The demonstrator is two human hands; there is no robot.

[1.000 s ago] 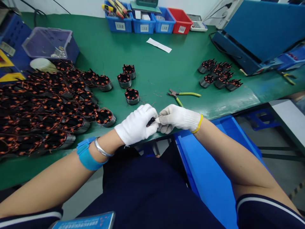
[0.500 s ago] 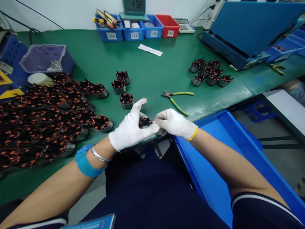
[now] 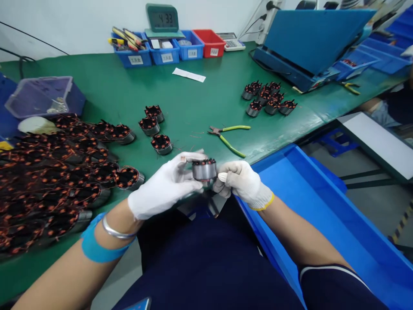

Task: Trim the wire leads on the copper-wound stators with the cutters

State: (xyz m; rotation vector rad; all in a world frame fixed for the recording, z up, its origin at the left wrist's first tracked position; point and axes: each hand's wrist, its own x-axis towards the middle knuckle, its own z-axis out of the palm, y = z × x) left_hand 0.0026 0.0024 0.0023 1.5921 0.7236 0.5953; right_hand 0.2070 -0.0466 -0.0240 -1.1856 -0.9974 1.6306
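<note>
In white gloves, both hands work above the bench's front edge. My left hand (image 3: pixel 171 183) is closed around a motor stator (image 3: pixel 204 170), a grey steel ring with copper windings and black prongs on top. Its steel side faces me. Close to the ring's right side, my right hand (image 3: pixel 237 183) is pinched, a ribbed white cover on its thumb. Whatever lies between those fingertips is too small to make out. Just beyond the hands, pliers (image 3: pixel 227 137) with green handles lie spread on the bench. Another stator (image 3: pixel 161 144) stands beyond my left hand, with two more behind it.
Many wound stators (image 3: pixel 69 172) crowd the left of the green bench (image 3: pixel 129 92). A smaller group (image 3: pixel 266 98) stands at the right, before a blue machine (image 3: pixel 309 47). Tool bins (image 3: pixel 135 58) line the wall. A large blue tray (image 3: pixel 309 206) sits below the bench edge at my right.
The stator in my left hand has been turned and raised, so its steel side now shows. My right hand stays pinched beside it. The clock has gone from 4:32 to 4:33.
</note>
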